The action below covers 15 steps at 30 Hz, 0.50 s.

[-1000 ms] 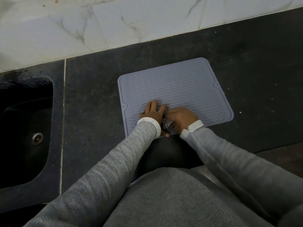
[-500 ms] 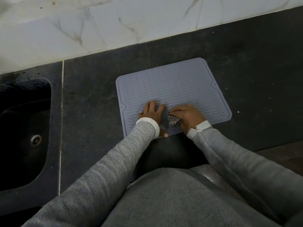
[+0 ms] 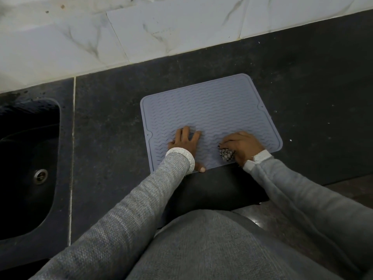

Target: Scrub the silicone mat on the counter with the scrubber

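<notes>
Fingers of your right hand are curled closed around the scrubber, a dark speckled wad showing at the inner side of the fist, pressed down on the silicone mat near its lower right corner. Your left hand lies flat with fingers spread and holding nothing, palm on the lower left part of the mat and thumb hooked over the near edge, pinning it to the counter.

What has just changed: a second ago your two hands were bunched together at the middle of the mat's near edge, with the scrubber almost touching your left fingers. Now your right hand has carried it rightward along that edge, so the hands sit clearly apart with a bare strip of ribbed mat between them. Your left hand has barely shifted, and the mat itself lies where it did. I read this as one sideways stroke along the nearest band of ribs, so the scrubbing looks to be under way but early.

Farther up the frame, the middle and far rows of wavy ribs lie uncovered by either hand and probably remain to be worked. The mat lies just right of frame centre, with the sink well apart at the left edge and the tiled wall across the top.
</notes>
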Tool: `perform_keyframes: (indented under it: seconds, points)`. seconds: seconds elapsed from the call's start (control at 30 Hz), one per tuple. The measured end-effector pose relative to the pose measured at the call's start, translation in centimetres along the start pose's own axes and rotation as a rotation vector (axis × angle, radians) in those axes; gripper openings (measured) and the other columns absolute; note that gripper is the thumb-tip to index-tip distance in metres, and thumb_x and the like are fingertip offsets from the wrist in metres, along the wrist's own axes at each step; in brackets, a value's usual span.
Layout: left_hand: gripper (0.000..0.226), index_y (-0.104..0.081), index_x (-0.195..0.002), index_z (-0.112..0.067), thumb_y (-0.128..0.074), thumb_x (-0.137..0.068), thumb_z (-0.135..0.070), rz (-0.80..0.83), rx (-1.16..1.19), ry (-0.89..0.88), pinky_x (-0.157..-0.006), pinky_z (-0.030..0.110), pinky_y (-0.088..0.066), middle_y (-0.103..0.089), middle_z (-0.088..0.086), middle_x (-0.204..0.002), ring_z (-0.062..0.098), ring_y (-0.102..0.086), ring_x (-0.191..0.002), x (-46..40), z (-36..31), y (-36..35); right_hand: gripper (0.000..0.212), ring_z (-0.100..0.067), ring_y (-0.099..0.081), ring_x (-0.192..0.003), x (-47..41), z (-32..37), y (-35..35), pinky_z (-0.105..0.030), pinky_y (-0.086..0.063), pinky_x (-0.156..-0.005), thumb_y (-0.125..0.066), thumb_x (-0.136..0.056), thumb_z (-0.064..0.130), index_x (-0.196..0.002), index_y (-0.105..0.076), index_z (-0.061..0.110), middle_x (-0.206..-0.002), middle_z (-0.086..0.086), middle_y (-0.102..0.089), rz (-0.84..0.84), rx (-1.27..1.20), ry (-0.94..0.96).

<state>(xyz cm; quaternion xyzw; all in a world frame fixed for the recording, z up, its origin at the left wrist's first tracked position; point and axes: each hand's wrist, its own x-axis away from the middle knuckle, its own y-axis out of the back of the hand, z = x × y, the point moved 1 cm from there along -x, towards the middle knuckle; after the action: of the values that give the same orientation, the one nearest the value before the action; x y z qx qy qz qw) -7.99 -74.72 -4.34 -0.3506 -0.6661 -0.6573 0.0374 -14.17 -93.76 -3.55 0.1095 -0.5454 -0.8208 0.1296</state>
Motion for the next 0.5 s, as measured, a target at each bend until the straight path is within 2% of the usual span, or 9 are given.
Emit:
perform_keyframes:
  seconds: [0.07,0.1,0.17,0.2,0.23,0.3,0.4,0.5]
  points:
    - [0.122,-0.011,-0.144,-0.032,-0.085,-0.049,-0.054,-0.006,-0.008,0.012,-0.104,0.058,-0.031,-0.001,0.006,-0.15,0.031,-0.003,-0.14,-0.1,-0.1,-0.1,0.039,-0.038,-0.067,-0.079,-1.5,1.7,-0.4,-0.048,-0.053,-0.076,-0.085,-0.049,0.0,-0.086,-0.074,0.002,-0.092,-0.017,-0.073,-0.052,0.003,0.063]
    - [0.121,-0.012,-0.143,-0.032,-0.085,-0.048,-0.055,-0.015,-0.01,0.017,-0.102,0.057,-0.033,-0.002,0.006,-0.149,0.031,-0.004,-0.14,-0.1,-0.2,-0.1,0.039,-0.036,-0.066,-0.087,-2.2,2.5,-1.0,-0.046,-0.052,-0.082,-0.085,-0.056,0.01,-0.093,-0.074,0.004,-0.101,-0.015,-0.071,-0.029,0.001,0.075]
    - [0.121,-0.014,-0.142,-0.033,-0.085,-0.046,-0.056,-0.04,-0.016,0.02,-0.099,0.057,-0.035,-0.004,0.006,-0.148,0.031,-0.006,-0.139,0.0,-0.3,-0.3,0.045,-0.03,-0.054,-0.112,-3.3,3.5,-2.7,-0.041,-0.042,-0.096,-0.074,-0.074,0.034,-0.115,-0.066,0.016,-0.127,-0.003,-0.06,0.133,0.042,0.011]
    - [0.12,-0.015,-0.141,-0.033,-0.085,-0.046,-0.056,-0.052,-0.017,0.017,-0.099,0.057,-0.035,-0.006,0.006,-0.148,0.031,-0.007,-0.138,0.0,-0.3,-0.3,0.046,-0.027,-0.048,-0.119,-3.4,3.4,-3.2,-0.04,-0.037,-0.1,-0.067,-0.079,0.039,-0.121,-0.061,0.021,-0.134,0.002,-0.054,0.196,0.092,-0.031]
    - [0.12,-0.016,-0.141,-0.033,-0.085,-0.046,-0.056,-0.058,-0.015,0.014,-0.099,0.056,-0.035,-0.006,0.006,-0.148,0.031,-0.008,-0.138,0.1,-0.2,-0.4,0.044,-0.026,-0.046,-0.121,-3.2,2.9,-3.3,-0.039,-0.036,-0.101,-0.064,-0.082,0.037,-0.123,-0.059,0.022,-0.135,0.003,-0.052,0.19,0.097,-0.052]
    - [0.12,-0.015,-0.141,-0.034,-0.085,-0.046,-0.055,-0.051,-0.003,0.007,-0.101,0.057,-0.034,-0.006,0.005,-0.148,0.03,-0.008,-0.138,0.1,0.0,-0.3,0.038,-0.031,-0.052,-0.116,-2.1,0.9,-2.5,-0.043,-0.04,-0.098,-0.067,-0.08,0.021,-0.117,-0.064,0.015,-0.128,-0.005,-0.059,0.074,0.045,-0.094]
    - [0.119,-0.014,-0.142,-0.035,-0.085,-0.048,-0.053,-0.032,0.018,-0.003,-0.103,0.058,-0.033,-0.005,0.005,-0.148,0.03,-0.007,-0.139,0.1,0.0,-0.1,0.043,-0.039,-0.058,-0.109,-0.2,-2.7,-1.0,-0.05,-0.044,-0.093,-0.075,-0.065,0.001,-0.107,-0.07,0.006,-0.117,-0.016,-0.065,-0.008,0.016,-0.193]
    - [0.118,-0.014,-0.142,-0.034,-0.085,-0.049,-0.052,-0.023,0.012,0.002,-0.103,0.058,-0.032,-0.005,0.006,-0.149,0.031,-0.006,-0.139,0.2,-0.1,0.1,0.038,-0.042,-0.061,-0.1,-0.3,-3.2,-0.1,-0.05,-0.048,-0.088,-0.074,-0.061,-0.005,-0.098,-0.073,0.002,-0.108,-0.02,-0.068,-0.033,-0.028,-0.227]
